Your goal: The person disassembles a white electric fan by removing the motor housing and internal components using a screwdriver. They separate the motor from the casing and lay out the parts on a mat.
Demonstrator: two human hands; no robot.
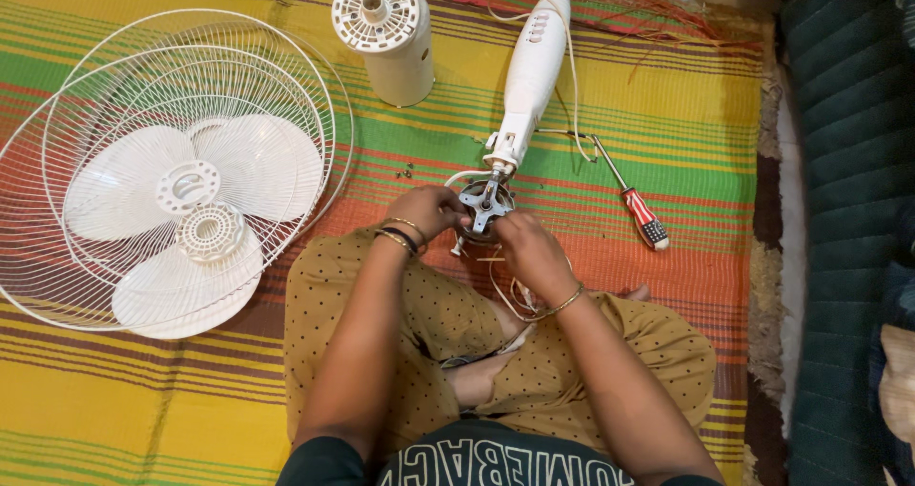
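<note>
Both hands clamped on fan motor [484, 203] — left hand [429, 210], right hand [527, 245] — screwdriver [631, 200] lies near on striped mat [686, 114].

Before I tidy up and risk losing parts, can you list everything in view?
fan motor: one, grey metal, mat centre, held by both hands
fan stand body: one, white, above the motor
motor cover: one, white, top centre
fan guards: two, white wire, left
fan blade: one, white, on the guards
screwdriver: one, red handle, right of the motor
small screws: a few, dark, mat
mat: one, striped
left hand: on the motor
right hand: on the motor
</note>
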